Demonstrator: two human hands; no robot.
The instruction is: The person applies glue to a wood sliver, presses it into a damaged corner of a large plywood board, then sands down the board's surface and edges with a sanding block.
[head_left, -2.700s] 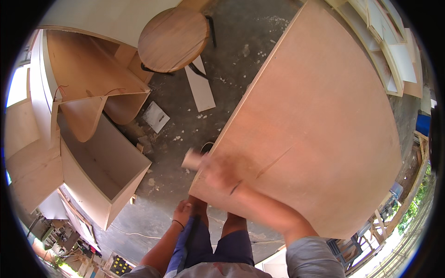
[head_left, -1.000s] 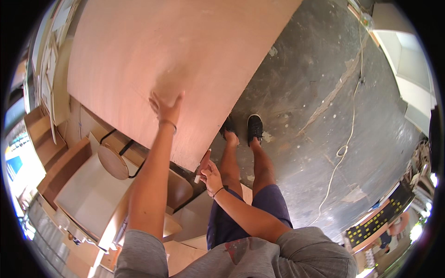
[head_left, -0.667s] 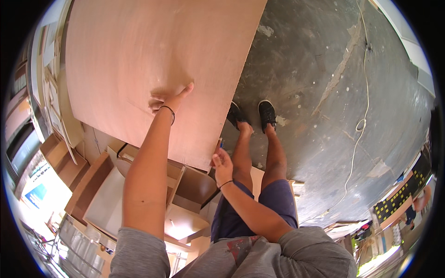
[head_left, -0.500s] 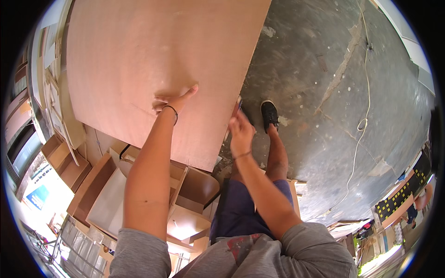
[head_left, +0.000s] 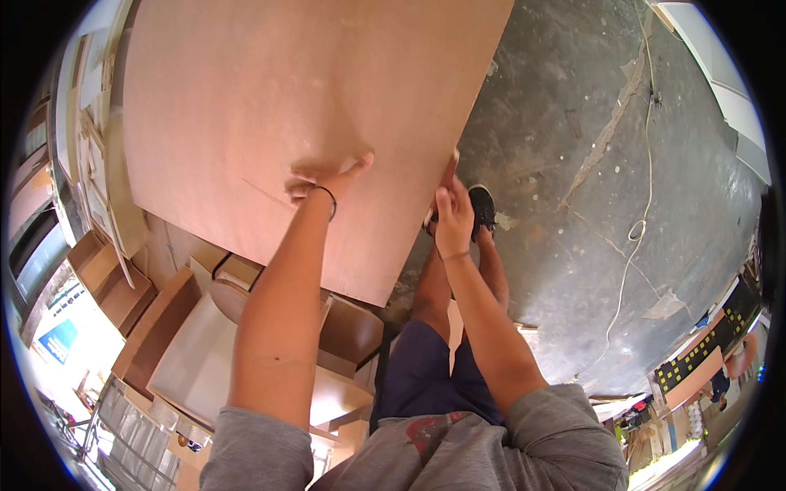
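Observation:
A large light-brown wooden board (head_left: 246,106) spreads out before me. My left hand (head_left: 323,182) rests on its face with the fingers apart and the thumb stretched out, a dark band round the wrist. At the board's right edge, my right hand (head_left: 454,219) is closed on a small reddish-brown block (head_left: 449,170), which looks like a sanding block. The block lies against that edge, its lower part covered by my fingers. Whether its far side touches the board's underside I cannot tell.
Below the board's near edge stand open wooden cabinet boxes (head_left: 348,331). More panels (head_left: 102,164) lean at the left. My shoe (head_left: 481,209) is on the grey, cracked floor (head_left: 557,164), where a pale cable (head_left: 647,180) runs. A person (head_left: 720,385) shows at the far right.
My right hand has moved forward along the board's edge with the block. The view has shifted slightly; my left hand still lies spread on the board.

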